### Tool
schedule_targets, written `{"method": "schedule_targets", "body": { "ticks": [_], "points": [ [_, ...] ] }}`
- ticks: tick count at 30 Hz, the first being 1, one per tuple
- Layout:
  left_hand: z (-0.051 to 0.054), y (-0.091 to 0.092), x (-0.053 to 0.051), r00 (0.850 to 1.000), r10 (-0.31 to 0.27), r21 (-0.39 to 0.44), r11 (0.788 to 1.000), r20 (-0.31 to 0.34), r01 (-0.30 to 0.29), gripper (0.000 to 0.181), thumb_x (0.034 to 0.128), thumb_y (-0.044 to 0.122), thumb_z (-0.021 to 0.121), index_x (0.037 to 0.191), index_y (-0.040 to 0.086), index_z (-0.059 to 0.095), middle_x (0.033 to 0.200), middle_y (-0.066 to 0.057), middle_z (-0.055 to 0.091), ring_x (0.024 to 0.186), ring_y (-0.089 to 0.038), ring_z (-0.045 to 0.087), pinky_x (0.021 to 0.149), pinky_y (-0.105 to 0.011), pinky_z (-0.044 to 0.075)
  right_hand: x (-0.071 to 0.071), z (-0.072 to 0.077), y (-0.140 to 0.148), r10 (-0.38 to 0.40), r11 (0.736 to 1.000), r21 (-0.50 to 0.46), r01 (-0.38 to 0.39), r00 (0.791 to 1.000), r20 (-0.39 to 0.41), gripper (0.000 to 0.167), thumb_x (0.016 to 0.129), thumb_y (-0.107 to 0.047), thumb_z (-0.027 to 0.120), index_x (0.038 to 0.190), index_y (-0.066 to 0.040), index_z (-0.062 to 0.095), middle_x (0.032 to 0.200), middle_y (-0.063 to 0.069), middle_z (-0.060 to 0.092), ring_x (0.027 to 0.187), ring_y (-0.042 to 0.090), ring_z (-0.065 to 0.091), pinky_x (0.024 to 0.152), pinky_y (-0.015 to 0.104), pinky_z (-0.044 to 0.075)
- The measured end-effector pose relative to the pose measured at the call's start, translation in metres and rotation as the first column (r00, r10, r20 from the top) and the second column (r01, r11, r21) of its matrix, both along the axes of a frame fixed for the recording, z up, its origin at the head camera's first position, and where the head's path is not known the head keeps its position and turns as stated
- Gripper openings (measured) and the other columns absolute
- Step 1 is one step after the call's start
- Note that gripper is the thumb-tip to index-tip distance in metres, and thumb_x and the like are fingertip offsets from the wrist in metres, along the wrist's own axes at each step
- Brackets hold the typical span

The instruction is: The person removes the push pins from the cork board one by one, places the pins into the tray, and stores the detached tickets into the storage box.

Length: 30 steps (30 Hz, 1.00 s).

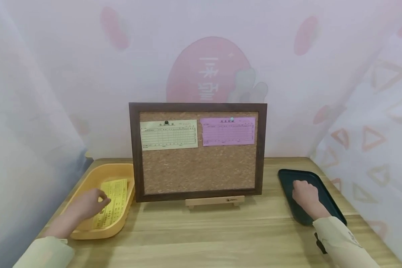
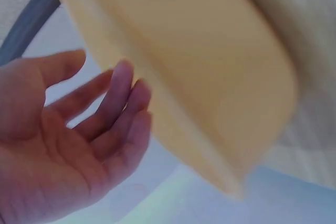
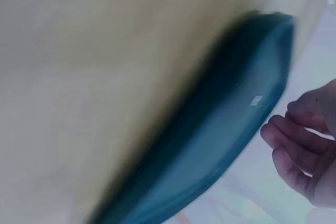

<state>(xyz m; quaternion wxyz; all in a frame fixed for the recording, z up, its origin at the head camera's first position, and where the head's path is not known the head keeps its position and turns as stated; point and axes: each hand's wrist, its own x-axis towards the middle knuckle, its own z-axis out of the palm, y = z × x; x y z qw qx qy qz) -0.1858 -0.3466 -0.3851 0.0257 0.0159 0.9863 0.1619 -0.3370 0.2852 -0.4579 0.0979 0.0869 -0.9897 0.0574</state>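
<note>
My left hand [image 1: 88,203] is over the yellow basket [image 1: 102,169], near a yellow printed slip [image 1: 115,201] lying in it. Its fingers are loosely bent with nothing between them in the left wrist view, beside the basket's blurred wall [image 2: 210,66]. On the right, my right hand [image 1: 305,193] hangs above a dark green tray [image 1: 331,203]. The right wrist view shows its fingers [image 3: 286,142] loosely curled, thumb close to the index finger, and nothing visible in them. A small pale rectangle [image 3: 255,100] shows on the tray.
A framed cork board [image 1: 201,167] stands between the hands on a small wooden stand [image 1: 215,201]. A pale green slip [image 1: 169,139] hangs by a black pushpin [image 1: 166,122], a purple slip [image 1: 227,134] by a light pushpin [image 1: 232,119]. Patterned curtains surround the wooden table [image 1: 194,238].
</note>
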Motion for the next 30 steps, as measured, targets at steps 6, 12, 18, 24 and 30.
{"method": "schedule_targets", "body": {
  "ticks": [6, 12, 18, 24, 30],
  "points": [
    [0.029, 0.026, -0.017, 0.971, 0.089, -0.003, 0.996, -0.223, -0.092, 0.047, 0.0907, 0.018, 0.054, 0.124, -0.014, 0.044, 0.101, -0.034, 0.06, 0.083, -0.042, 0.061, 0.069, -0.051, 0.049, -0.002, 0.032, -0.029, -0.057, 0.991, -0.131, 0.037, 0.987, -0.148, 0.014, 0.082, 0.001, 0.045, 0.084, 0.005, 0.058, 0.067, 0.023, 0.059, 0.048, 0.027, 0.05, 0.041, 0.039, 0.036],
    [0.05, 0.065, -0.034, 0.919, 0.193, 0.113, 0.98, -0.343, -0.163, 0.052, 0.0937, 0.024, 0.052, 0.136, -0.002, 0.036, 0.125, -0.038, 0.041, 0.099, -0.051, 0.052, 0.076, -0.058, 0.045, -0.003, 0.056, -0.071, -0.009, 0.986, -0.156, -0.055, 0.925, -0.379, 0.026, 0.08, 0.002, 0.049, 0.102, 0.008, 0.06, 0.081, 0.026, 0.063, 0.049, 0.03, 0.052, 0.042, 0.041, 0.041],
    [0.058, 0.099, -0.049, 0.836, 0.235, 0.218, 0.966, -0.496, -0.142, 0.053, 0.0921, 0.021, 0.056, 0.137, 0.001, 0.035, 0.127, -0.035, 0.038, 0.097, -0.051, 0.053, 0.079, -0.058, 0.045, -0.001, 0.07, -0.105, 0.032, 0.986, -0.118, -0.115, 0.835, -0.549, 0.022, 0.078, 0.003, 0.055, 0.099, 0.007, 0.061, 0.08, 0.024, 0.062, 0.04, 0.022, 0.041, 0.035, 0.038, 0.035],
    [0.068, 0.11, -0.066, 0.731, 0.206, 0.255, 0.966, -0.65, -0.046, 0.054, 0.0871, 0.013, 0.063, 0.135, 0.003, 0.039, 0.135, -0.035, 0.03, 0.114, -0.051, 0.045, 0.081, -0.061, 0.044, 0.002, 0.085, -0.127, 0.045, 0.982, -0.105, -0.157, 0.732, -0.679, 0.022, 0.079, 0.0, 0.06, 0.099, 0.008, 0.06, 0.085, 0.025, 0.061, 0.045, 0.028, 0.047, 0.034, 0.039, 0.037],
    [0.08, 0.105, -0.084, 0.73, 0.179, 0.231, 0.973, -0.659, -0.03, 0.055, 0.0885, 0.013, 0.061, 0.138, 0.007, 0.038, 0.141, -0.034, 0.022, 0.122, -0.052, 0.039, 0.078, -0.063, 0.045, 0.001, 0.094, -0.142, 0.076, 0.972, -0.093, -0.217, 0.661, -0.746, 0.02, 0.078, 0.001, 0.061, 0.097, 0.008, 0.061, 0.083, 0.023, 0.059, 0.058, 0.034, 0.056, 0.036, 0.039, 0.04]
  ]
}}
